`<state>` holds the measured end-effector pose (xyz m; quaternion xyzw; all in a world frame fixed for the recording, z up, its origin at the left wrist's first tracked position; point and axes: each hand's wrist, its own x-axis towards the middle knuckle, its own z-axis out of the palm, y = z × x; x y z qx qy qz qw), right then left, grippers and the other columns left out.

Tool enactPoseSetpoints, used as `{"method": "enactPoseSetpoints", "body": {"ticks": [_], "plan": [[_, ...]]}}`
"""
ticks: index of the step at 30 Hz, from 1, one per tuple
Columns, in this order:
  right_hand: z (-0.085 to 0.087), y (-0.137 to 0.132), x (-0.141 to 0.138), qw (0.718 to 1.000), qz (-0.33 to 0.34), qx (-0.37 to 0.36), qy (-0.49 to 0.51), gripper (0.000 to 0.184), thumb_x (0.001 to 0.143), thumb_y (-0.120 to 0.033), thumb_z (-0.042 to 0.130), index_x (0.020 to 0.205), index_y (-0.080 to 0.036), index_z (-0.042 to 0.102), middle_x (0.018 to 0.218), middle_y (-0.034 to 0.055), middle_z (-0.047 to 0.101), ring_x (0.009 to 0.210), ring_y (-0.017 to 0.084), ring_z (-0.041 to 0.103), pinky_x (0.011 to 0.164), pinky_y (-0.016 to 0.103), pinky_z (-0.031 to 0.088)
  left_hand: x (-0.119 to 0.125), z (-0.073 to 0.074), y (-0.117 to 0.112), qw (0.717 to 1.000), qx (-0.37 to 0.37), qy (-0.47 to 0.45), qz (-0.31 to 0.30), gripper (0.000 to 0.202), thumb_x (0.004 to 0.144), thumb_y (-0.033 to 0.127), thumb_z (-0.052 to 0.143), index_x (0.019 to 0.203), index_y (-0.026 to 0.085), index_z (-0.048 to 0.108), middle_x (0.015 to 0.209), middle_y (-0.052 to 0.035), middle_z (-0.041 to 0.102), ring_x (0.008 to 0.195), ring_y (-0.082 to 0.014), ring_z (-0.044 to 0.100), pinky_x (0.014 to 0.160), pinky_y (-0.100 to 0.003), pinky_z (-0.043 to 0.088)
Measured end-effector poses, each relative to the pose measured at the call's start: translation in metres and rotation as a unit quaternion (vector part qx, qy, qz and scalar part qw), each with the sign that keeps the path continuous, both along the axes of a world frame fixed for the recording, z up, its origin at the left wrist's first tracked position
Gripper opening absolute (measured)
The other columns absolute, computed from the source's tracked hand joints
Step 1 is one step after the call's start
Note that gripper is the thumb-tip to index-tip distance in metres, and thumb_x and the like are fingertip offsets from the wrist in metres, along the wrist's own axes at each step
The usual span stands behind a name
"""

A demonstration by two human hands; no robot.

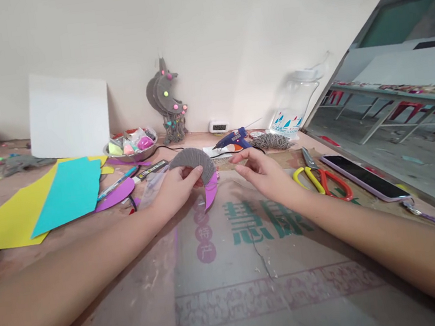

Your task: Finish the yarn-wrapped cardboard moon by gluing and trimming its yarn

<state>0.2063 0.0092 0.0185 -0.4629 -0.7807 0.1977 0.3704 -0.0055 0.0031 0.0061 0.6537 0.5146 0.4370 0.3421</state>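
Observation:
My left hand (182, 186) grips a crescent-shaped piece (206, 172), thumb on top and fingers curled beneath. Grey yarn is wound closely around most of the crescent, while its lower tip shows bare purple. To its right, my right hand (261, 170) hovers over the work surface with thumb and index finger bent and a gap between them. I see nothing held in it. Under both hands lies a translucent plastic sheet (227, 300) with green and purple printing. A thin dark strand (260, 253) lies across the sheet.
A blue glue gun (233, 138) and a grey yarn bundle (273, 140) lie behind my right hand. Pliers (317, 176) and a phone (363, 176) are at right. Coloured sheets (69, 193) lie left. A decorated moon hanging (167, 100) is against the wall.

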Motion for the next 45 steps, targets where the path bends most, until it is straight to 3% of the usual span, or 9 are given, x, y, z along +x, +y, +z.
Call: {"method": "enactPoseSetpoints", "body": {"ticks": [6, 13, 19, 25, 29, 33, 36, 40, 45], "plan": [[-0.003, -0.023, -0.015, 0.986, 0.133, -0.085, 0.062, 0.015, 0.082, -0.031, 0.053, 0.088, -0.022, 0.042, 0.121, 0.0034, 0.051, 0.052, 0.005, 0.039, 0.050, 0.023, 0.035, 0.000, 0.000, -0.002, 1.000, -0.006, 0.010, 0.008, 0.035, 0.080, 0.048, 0.047, 0.071, 0.016, 0.057, 0.072, -0.0038, 0.065, 0.069, -0.0167, 0.062, 0.063, -0.026, 0.044], [-0.023, -0.013, -0.012, 0.981, 0.125, -0.132, 0.063, 0.021, 0.081, -0.034, 0.055, 0.092, -0.024, 0.041, 0.078, -0.0037, 0.054, 0.051, 0.007, 0.042, 0.046, 0.021, 0.032, 0.003, 0.004, -0.004, 1.000, -0.011, 0.004, 0.020, 0.033, 0.079, 0.047, 0.048, 0.070, 0.016, 0.057, 0.073, -0.0049, 0.067, 0.069, -0.0166, 0.061, 0.067, -0.027, 0.045], [-0.024, -0.011, -0.012, 0.966, 0.177, -0.155, 0.108, 0.021, 0.080, -0.028, 0.057, 0.095, -0.023, 0.043, 0.080, -0.0020, 0.056, 0.069, 0.010, 0.053, 0.065, 0.025, 0.043, 0.006, 0.007, -0.008, 0.999, -0.024, -0.013, 0.021, 0.031, 0.080, 0.044, 0.049, 0.071, 0.015, 0.057, 0.076, -0.0057, 0.067, 0.071, -0.0161, 0.061, 0.066, -0.025, 0.045], [-0.018, -0.015, -0.013, 0.988, 0.111, -0.112, 0.006, 0.021, 0.077, -0.036, 0.060, 0.087, -0.021, 0.048, 0.072, -0.0033, 0.050, 0.057, 0.008, 0.043, 0.053, 0.023, 0.036, 0.005, 0.007, -0.007, 1.000, -0.016, -0.021, 0.017, 0.030, 0.080, 0.043, 0.049, 0.071, 0.016, 0.058, 0.075, -0.0049, 0.065, 0.070, -0.0155, 0.060, 0.066, -0.025, 0.045], [-0.015, -0.019, -0.015, 0.978, 0.163, -0.126, -0.031, 0.017, 0.074, -0.028, 0.063, 0.079, -0.020, 0.048, 0.068, -0.0044, 0.049, 0.056, 0.008, 0.041, 0.053, 0.022, 0.035, 0.003, 0.002, -0.002, 0.999, -0.003, -0.042, 0.006, 0.030, 0.079, 0.044, 0.050, 0.074, 0.016, 0.058, 0.074, -0.0043, 0.065, 0.070, -0.0150, 0.060, 0.068, -0.025, 0.045], [-0.014, -0.020, -0.015, 0.976, 0.174, -0.129, -0.012, 0.011, 0.078, -0.024, 0.057, 0.085, -0.020, 0.050, 0.066, -0.0044, 0.049, 0.057, 0.009, 0.043, 0.054, 0.022, 0.036, 0.001, 0.000, 0.000, 0.999, -0.008, -0.047, 0.003, 0.033, 0.079, 0.046, 0.049, 0.075, 0.015, 0.059, 0.074, -0.0051, 0.065, 0.070, -0.0155, 0.061, 0.069, -0.026, 0.046], [-0.013, -0.017, -0.013, 0.985, 0.136, -0.109, -0.003, 0.015, 0.081, -0.029, 0.054, 0.093, -0.020, 0.054, 0.066, -0.0038, 0.049, 0.056, 0.009, 0.043, 0.054, 0.023, 0.036, 0.001, 0.001, -0.001, 0.999, -0.009, -0.032, 0.005, 0.034, 0.079, 0.047, 0.049, 0.075, 0.015, 0.058, 0.075, -0.0054, 0.065, 0.071, -0.0156, 0.061, 0.069, -0.025, 0.045], [-0.011, -0.012, -0.010, 0.994, 0.063, -0.089, -0.012, 0.014, 0.079, -0.031, 0.056, 0.079, -0.018, 0.061, 0.066, -0.0011, 0.055, 0.059, 0.010, 0.046, 0.056, 0.024, 0.037, 0.002, 0.005, -0.004, 1.000, -0.008, -0.007, 0.014, 0.033, 0.080, 0.046, 0.048, 0.071, 0.016, 0.057, 0.074, -0.0043, 0.065, 0.071, -0.0154, 0.060, 0.068, -0.024, 0.044], [-0.014, -0.004, -0.008, 0.996, 0.030, -0.086, 0.017, 0.017, 0.078, -0.033, 0.057, 0.077, -0.017, 0.063, 0.067, 0.0000, 0.059, 0.059, 0.011, 0.049, 0.056, 0.025, 0.038, 0.003, 0.005, -0.006, 1.000, -0.013, 0.006, -0.009, 0.033, 0.080, 0.046, 0.047, 0.067, 0.017, 0.056, 0.070, -0.0035, 0.064, 0.066, -0.0151, 0.059, 0.063, -0.025, 0.044]]}}
